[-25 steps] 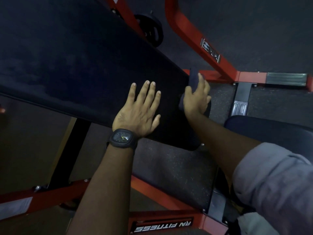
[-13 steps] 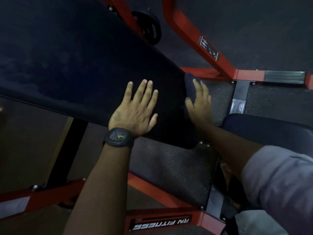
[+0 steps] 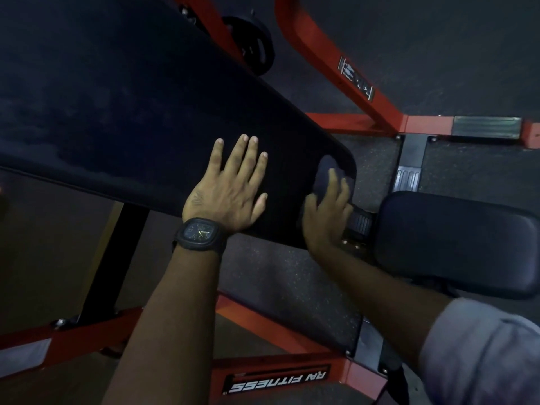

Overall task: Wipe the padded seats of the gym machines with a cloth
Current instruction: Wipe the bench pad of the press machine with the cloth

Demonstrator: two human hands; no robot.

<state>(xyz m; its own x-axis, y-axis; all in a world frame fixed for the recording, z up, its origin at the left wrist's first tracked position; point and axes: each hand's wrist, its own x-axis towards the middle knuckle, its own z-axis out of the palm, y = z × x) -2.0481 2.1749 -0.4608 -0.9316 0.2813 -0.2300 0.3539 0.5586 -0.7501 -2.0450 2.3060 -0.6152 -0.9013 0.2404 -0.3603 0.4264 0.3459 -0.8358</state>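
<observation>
Long black pad (image 3: 117, 112): sloping across the upper left, carried on a black post (image 3: 114, 258) fixed to the red frame (image 3: 365, 92).

Dark cloth (image 3: 323, 173): bunched on the pad surface at its rounded right corner.

Right hand (image 3: 327, 217): grasping the cloth, fingers curved over it, thumb against its left side. Grey sleeve (image 3: 482, 355) rolled up the forearm.

Left hand (image 3: 230, 194): released, flat on the pad just left of the cloth, fingers straight and spread, holding nothing. Black watch (image 3: 201, 233) on the wrist.

Second pad (image 3: 455, 244): lower, just right of the right hand, apart from the long pad.

Weight plate (image 3: 254, 51): beyond the long pad's far edge, partly hidden by it.

Frame label (image 3: 277, 382): bottom centre, lettering upside down from this view.

Speckled floor (image 3: 292, 287): beneath the pads, between the frame rails.
</observation>
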